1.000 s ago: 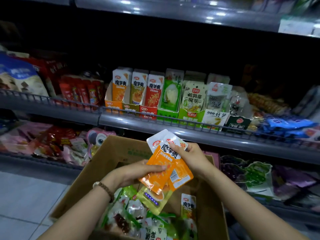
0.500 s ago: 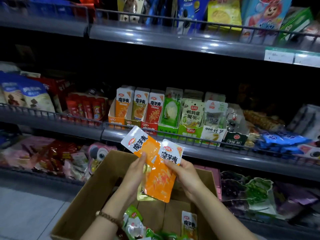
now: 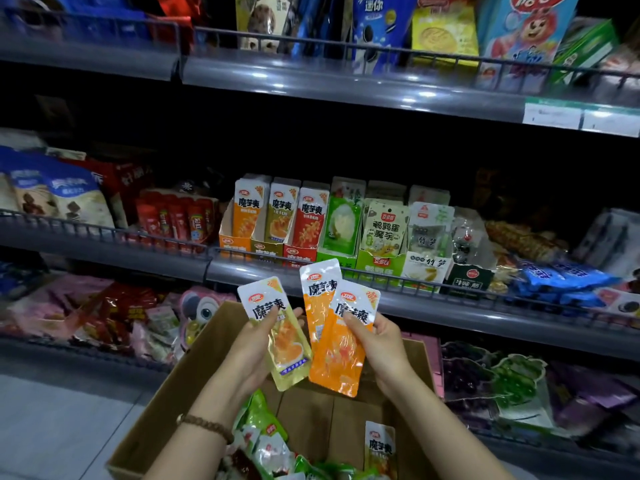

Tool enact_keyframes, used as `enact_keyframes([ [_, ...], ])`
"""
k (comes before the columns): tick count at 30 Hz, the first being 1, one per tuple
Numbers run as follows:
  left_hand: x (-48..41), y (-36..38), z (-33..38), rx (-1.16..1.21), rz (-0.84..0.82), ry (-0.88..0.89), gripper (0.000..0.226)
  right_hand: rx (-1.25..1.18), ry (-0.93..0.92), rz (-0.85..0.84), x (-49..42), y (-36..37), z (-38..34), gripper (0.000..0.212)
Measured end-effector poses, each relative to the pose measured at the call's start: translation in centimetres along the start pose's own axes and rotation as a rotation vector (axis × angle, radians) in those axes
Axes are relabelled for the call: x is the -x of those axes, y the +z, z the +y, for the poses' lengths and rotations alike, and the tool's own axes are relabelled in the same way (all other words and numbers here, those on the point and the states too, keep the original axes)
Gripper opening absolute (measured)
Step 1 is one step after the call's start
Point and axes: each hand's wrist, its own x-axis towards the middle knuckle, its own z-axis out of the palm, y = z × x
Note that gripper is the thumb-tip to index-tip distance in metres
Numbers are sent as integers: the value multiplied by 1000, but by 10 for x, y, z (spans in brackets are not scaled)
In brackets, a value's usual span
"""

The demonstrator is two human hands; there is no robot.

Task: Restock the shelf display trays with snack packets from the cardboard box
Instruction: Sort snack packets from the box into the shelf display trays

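Shop shelving [image 3: 346, 88], display trays [image 3: 235, 243] on the middle tier, cardboard box [image 3: 173, 400] in front. The left hand [image 3: 254, 351] pinches one yellow packet [image 3: 289, 351]. The right hand [image 3: 382, 344] grips two overlapping orange packets [image 3: 334, 358]. All packets are held above the box, just below the trays.

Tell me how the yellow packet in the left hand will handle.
Probably light: the left hand holds the yellow packet up from one side. Likely slippery, given its glossy film. Semi-stiff perhaps: its top stands unsupported.
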Motion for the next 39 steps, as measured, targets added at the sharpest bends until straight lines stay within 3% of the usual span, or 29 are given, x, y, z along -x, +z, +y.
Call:
enact_keyframes([
  [5,5,13,-12,-173,38,31,21,135,-86,-58,7,12,11,9],
  [11,8,14,-20,-163,-1,-45,38,141,87,-223,10,25,17,22],
  [15,10,11,-28,-150,22,11,27,105,-11,-55,8,30,19,20],
  [21,16,11,-22,-175,-61,66,29,98,-141,169,1,39,17,23],
  [25,18,9,-20,-236,-87,104,25,-75,-192,166,-9,49,5,41],
  [27,18,7,-19,-245,-107,110,35,-57,-229,152,-15,55,-1,53],
  [30,15,0,-12,-256,-117,131,47,-54,-256,164,-26,66,-9,52],
  [33,9,-13,7,-290,-118,151,45,-107,-131,27,-39,71,-25,41],
  [36,2,-28,31,-310,-127,158,31,27,17,-185,-53,72,-46,33],
  [39,-8,-39,54,-330,-137,169,34,103,97,-358,-67,78,-64,33],
])
